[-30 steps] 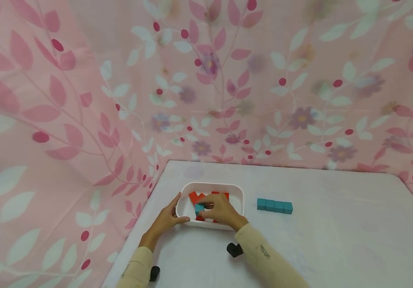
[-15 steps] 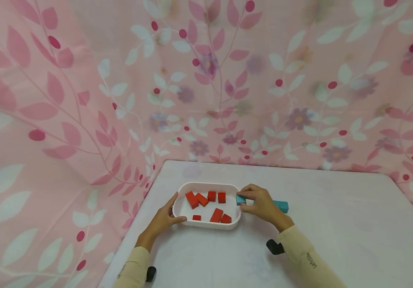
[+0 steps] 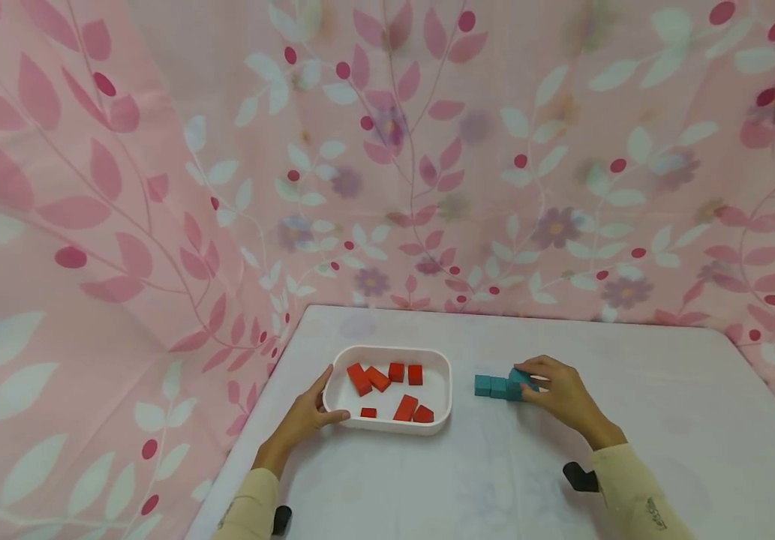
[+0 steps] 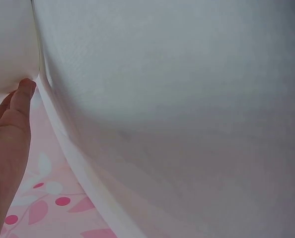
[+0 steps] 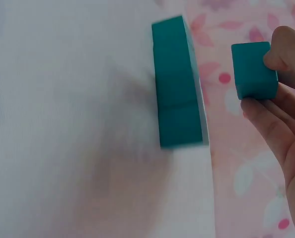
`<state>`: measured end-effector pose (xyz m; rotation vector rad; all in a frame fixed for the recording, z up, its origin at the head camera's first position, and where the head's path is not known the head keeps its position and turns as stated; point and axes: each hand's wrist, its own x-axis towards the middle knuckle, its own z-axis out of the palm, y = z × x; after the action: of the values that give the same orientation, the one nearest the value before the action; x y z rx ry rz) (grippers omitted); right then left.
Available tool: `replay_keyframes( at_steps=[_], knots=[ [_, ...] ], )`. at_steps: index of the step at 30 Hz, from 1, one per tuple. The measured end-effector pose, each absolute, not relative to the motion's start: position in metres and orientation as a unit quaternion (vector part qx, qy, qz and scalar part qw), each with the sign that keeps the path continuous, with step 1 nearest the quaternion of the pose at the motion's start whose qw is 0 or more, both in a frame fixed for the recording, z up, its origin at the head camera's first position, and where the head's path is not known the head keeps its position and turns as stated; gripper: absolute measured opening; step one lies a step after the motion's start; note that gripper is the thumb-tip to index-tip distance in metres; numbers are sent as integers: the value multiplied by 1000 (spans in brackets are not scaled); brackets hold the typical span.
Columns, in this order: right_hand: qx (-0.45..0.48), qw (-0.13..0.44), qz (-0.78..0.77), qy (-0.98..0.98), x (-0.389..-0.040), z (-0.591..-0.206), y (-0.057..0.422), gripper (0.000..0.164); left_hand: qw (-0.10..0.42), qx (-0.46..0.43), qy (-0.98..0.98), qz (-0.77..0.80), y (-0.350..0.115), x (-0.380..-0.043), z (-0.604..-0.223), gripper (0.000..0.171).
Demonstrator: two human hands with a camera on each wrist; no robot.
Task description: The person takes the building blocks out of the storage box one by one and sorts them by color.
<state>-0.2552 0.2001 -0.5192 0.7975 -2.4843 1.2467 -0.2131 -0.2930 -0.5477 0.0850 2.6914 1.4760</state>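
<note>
My right hand (image 3: 566,394) pinches a teal block (image 5: 256,72) between thumb and fingers, over the right part of a row of teal blocks (image 3: 491,386). In the right wrist view, a gap shows between the held block and the row (image 5: 180,84). At the left, my left hand (image 3: 307,406) holds the left end of a white plastic tray (image 3: 446,390), its thumb at the front rim. Inside lie several red blocks (image 3: 406,407), spread loosely. The left wrist view catches only part of the left hand (image 4: 11,134) against the tray's side.
A white cloth covers the table (image 3: 428,487). Pink floral curtains (image 3: 394,150) hang behind it and along its left side. The tray and the teal row stand apart, with bare cloth between them.
My right hand has lifted the teal block out of the tray and carried it rightward to the teal row. The left hand still holds the tray, which has barely moved.
</note>
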Motion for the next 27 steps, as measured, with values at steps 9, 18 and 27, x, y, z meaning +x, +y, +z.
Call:
replay_keyframes(
  at_steps=[9,18,27],
  knots=[
    [228,160,372,-885,-250,-537,243,35,48,35,878,475,-287,-218,-544,106],
    [222,157,375,-886,-253,-552,254,33,45,38,871,488,-289,-215,-544,105],
    [234,148,381,-882,-259,-561,257,30,39,33,869,493,-294,-213,-545,107]
  ],
)
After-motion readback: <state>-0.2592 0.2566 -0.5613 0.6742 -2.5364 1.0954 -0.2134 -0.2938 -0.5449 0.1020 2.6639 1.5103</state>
